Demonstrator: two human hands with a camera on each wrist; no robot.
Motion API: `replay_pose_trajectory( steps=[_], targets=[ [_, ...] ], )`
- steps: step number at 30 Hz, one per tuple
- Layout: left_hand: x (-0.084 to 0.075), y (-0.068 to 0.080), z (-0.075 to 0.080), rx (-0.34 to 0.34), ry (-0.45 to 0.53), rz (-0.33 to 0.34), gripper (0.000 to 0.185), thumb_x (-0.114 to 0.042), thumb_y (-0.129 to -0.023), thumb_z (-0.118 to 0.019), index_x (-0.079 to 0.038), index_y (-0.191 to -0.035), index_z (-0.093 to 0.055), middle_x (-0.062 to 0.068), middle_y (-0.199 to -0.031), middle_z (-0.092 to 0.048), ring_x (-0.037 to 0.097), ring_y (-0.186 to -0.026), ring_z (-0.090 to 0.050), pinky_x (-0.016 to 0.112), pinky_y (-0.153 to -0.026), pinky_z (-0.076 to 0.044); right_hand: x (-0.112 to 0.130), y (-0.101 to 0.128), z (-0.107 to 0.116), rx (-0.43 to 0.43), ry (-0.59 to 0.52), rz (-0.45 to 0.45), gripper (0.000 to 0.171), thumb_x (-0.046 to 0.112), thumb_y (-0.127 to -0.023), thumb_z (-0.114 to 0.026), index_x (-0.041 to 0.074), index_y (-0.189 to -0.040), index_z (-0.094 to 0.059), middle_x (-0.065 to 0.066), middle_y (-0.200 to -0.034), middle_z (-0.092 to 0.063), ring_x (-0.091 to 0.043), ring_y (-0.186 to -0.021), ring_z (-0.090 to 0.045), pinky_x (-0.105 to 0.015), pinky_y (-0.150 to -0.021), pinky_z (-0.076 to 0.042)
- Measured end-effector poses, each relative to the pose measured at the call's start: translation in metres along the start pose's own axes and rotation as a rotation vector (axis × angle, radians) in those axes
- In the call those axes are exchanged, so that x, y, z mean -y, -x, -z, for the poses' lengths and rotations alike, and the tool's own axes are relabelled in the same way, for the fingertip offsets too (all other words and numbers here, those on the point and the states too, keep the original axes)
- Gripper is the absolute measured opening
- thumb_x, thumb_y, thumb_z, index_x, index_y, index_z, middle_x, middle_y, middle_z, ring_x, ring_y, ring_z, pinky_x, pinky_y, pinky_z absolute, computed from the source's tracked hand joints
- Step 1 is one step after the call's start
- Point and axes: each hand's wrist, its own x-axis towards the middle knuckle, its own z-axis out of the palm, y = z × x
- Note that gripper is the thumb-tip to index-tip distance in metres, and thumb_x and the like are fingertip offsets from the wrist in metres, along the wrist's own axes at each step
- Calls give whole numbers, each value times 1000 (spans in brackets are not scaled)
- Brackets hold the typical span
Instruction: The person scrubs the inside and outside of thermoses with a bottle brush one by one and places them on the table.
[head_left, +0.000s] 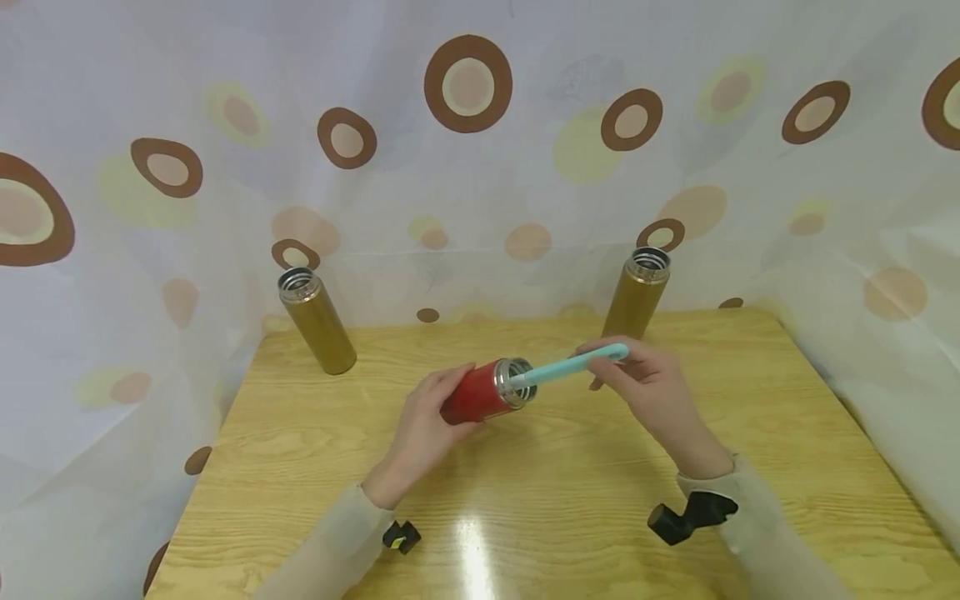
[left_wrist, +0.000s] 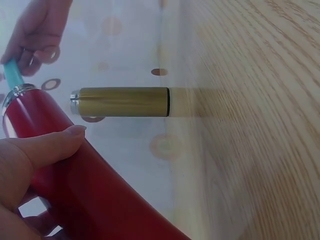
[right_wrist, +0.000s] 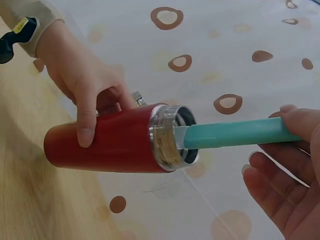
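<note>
My left hand grips a red metal thermos bottle round its body. The bottle is tilted over, its lidless silver mouth turned toward my right hand. Between the thumb and fingers of my right hand is a teal-handled tool, pinched near its rounded end, which has a hole. The tool's far part is inside the bottle mouth and hidden there. In the right wrist view a short pale neck shows where the teal handle meets the opening.
Two gold thermos bottles without lids stand upright at the back of the wooden table: one at the left, one at the right, partly behind my right hand. A patterned white sheet hangs behind and along both sides.
</note>
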Motion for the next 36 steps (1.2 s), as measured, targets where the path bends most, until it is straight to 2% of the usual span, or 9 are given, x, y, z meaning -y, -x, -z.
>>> replay_pose_trajectory(
  steps=[5,9,15,22,28,33,36],
  targets=[
    [-8,-2,-1,12,-9,-22,80,-8,-75,-94,-17,-147,-60,14,-138,-63,38,-127,-58,61,-109,-44,-4,1,-13,64,125,9,19,-2,-98,-69,2,-116,-75,9,-111,-76,-9,-93,-70,-27,-79,-60],
    [-9,-3,-1,14,-6,-32,80,-8,-75,-94,-18,-147,-60,13,-138,-63,38,-128,-58,61,-109,-44,-5,1,-16,54,189,33,21,-2,-95,-72,5,-114,-77,9,-111,-76,-7,-96,-70,-25,-81,-58],
    [-4,-3,-1,-1,1,-24,81,-8,-74,-94,-15,-147,-59,13,-137,-63,38,-127,-58,62,-108,-45,0,-1,-5,-37,70,1,16,-1,-101,-65,-2,-114,-74,9,-109,-76,-13,-87,-67,-25,-77,-57],
    [-1,-2,0,-8,-10,-33,81,-7,-75,-94,-16,-147,-59,13,-135,-64,36,-126,-60,59,-106,-48,9,-1,9,-145,-12,39,15,0,-103,-61,-7,-112,-71,4,-105,-75,-14,-79,-67,-24,-80,-53],
    [-2,-1,0,-4,-10,-24,81,-8,-75,-94,-18,-148,-59,13,-135,-64,36,-126,-59,60,-105,-48,8,-1,8,-118,-94,51,16,-3,-103,-59,-14,-113,-66,0,-108,-74,-15,-83,-72,-27,-83,-59],
    [-4,0,0,-5,-10,-13,81,-8,-75,-94,-19,-147,-60,12,-135,-63,36,-126,-58,61,-106,-47,4,1,4,-59,-52,-6,16,-1,-103,-61,-6,-115,-70,0,-109,-77,-15,-97,-73,-27,-92,-57],
    [-8,0,0,4,-17,-13,81,-9,-75,-94,-18,-148,-59,12,-136,-63,37,-126,-58,61,-107,-45,1,1,-1,-38,-29,-17,18,0,-102,-64,-3,-118,-70,-1,-111,-78,-16,-104,-72,-27,-93,-57]
  ],
)
